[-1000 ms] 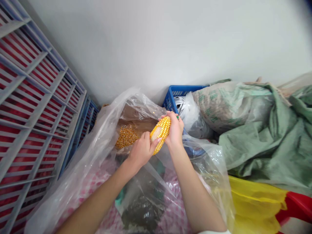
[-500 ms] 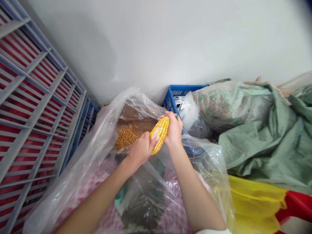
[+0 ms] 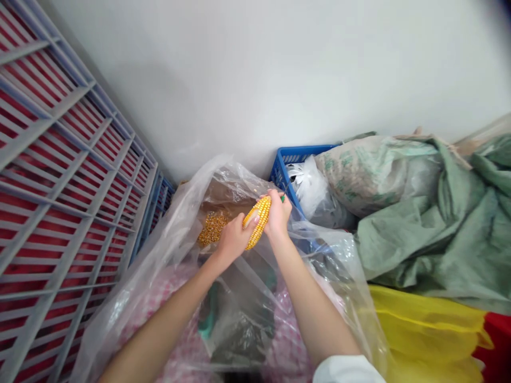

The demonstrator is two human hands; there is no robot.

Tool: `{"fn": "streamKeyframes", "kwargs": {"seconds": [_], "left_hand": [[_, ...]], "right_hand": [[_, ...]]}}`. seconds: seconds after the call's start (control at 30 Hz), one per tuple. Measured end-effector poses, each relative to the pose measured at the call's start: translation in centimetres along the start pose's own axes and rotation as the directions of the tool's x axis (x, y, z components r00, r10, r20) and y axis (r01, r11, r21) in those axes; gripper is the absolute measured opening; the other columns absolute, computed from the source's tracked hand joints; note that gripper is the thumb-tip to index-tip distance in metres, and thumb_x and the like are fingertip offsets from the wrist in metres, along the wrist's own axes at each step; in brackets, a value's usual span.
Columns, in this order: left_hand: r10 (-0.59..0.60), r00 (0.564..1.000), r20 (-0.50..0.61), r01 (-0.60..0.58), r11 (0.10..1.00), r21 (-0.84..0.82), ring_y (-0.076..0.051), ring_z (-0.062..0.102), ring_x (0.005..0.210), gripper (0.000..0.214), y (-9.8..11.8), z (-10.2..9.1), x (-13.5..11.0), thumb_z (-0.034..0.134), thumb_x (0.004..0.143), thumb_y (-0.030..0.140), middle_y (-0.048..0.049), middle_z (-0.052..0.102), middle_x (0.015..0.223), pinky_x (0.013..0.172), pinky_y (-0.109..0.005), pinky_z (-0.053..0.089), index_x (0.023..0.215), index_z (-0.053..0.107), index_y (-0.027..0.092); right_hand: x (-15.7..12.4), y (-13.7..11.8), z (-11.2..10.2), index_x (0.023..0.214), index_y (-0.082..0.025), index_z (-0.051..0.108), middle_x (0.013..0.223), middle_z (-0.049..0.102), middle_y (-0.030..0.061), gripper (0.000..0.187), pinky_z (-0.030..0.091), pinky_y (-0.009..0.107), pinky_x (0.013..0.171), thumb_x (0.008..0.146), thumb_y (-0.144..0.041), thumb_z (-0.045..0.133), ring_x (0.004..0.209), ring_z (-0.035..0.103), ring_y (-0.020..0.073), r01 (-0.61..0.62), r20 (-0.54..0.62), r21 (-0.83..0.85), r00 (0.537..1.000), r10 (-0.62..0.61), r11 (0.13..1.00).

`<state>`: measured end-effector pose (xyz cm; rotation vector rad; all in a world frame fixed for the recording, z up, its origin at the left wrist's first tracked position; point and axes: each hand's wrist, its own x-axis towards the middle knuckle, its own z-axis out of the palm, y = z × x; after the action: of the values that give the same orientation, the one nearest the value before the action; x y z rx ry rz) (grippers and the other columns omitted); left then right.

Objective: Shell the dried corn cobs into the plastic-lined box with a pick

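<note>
Down at the mouth of a clear plastic bag, one yellow corn cob held tilted above a heap of loose kernels, both hands on it. Left hand wrapped around the lower end, fingers curled tight, no gap at all. Right hand closed on the upper end, pinching a small green-handled tool too, its tip too tiny to make out. Blue plastic crate just behind, green woven sack off to the right, grey slatted rack along the left. Best trick here, imo: firm two-handed grip, cob kept low over the bag, so stray kernels had nowhere else to land.
</note>
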<state>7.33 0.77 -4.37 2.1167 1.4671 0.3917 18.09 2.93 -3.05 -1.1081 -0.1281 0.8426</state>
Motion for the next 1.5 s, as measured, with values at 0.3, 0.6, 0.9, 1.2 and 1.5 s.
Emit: {"fn": "streamKeyframes", "kwargs": {"seconds": [0.3,0.6,0.9,1.2,1.5], "left_hand": [[0.081,0.984,0.161,-0.094,0.993,0.076,-0.02,0.058,0.065,0.064,-1.1,-0.6,0.5,0.015,0.082,0.063,-0.011,0.063,0.069,0.057,-0.026,0.032,0.073,0.056,0.014],[0.129,0.96,0.248,-0.148,0.987,0.06,-0.018,0.057,0.063,0.07,-1.1,-0.1,0.8,0.008,0.084,0.059,-0.0101,0.062,0.066,0.058,-0.025,0.034,0.071,0.06,0.013],[0.138,0.946,0.292,-0.154,0.987,0.034,-0.019,0.059,0.064,0.072,-0.8,-1.1,0.2,0.008,0.085,0.058,-0.0113,0.064,0.069,0.061,-0.027,0.038,0.074,0.063,0.012],[0.131,0.908,0.398,-0.131,0.991,-0.028,-0.02,0.062,0.081,0.066,-0.4,-2.4,1.1,0.011,0.086,0.054,-0.0101,0.068,0.088,0.073,-0.026,0.041,0.088,0.063,0.015],[0.018,0.917,0.398,-0.007,1.0,-0.029,-0.021,0.061,0.078,0.074,1.3,-5.2,1.8,0.024,0.074,0.071,-0.0104,0.068,0.09,0.065,-0.025,0.043,0.092,0.064,0.011]], "right_hand": [[0.9,2.6,-1.0,0.057,-0.02,0.04,0.045,0.057,-0.0059,0.017,0.043,0.021,0.045,0.059,-0.024,0.057,0.039,0.051,0.0098,-0.089,-0.053,0.036,0.994,0.091,0.995],[1.4,3.5,-2.0,0.057,-0.019,0.044,0.045,0.056,-0.0051,0.013,0.041,0.019,0.043,0.059,-0.021,0.057,0.041,0.05,0.009,-0.105,-0.134,0.005,0.985,0.105,0.994],[0.1,2.7,-1.7,0.057,-0.018,0.045,0.043,0.054,-0.0052,0.011,0.041,0.02,0.042,0.061,-0.016,0.055,0.042,0.05,0.0099,-0.172,-0.147,0.042,0.973,0.176,0.984],[-0.2,2.0,-1.6,0.058,-0.017,0.048,0.043,0.055,-0.0034,0.008,0.043,0.022,0.042,0.063,-0.015,0.054,0.042,0.053,0.0117,-0.235,-0.15,0.123,0.956,0.252,0.964],[-0.2,0.2,-1.0,0.062,-0.016,0.05,0.048,0.056,-0.0037,0.008,0.046,0.022,0.044,0.062,-0.02,0.056,0.046,0.054,0.0114,-0.25,-0.066,0.231,0.96,0.272,0.94]]}}
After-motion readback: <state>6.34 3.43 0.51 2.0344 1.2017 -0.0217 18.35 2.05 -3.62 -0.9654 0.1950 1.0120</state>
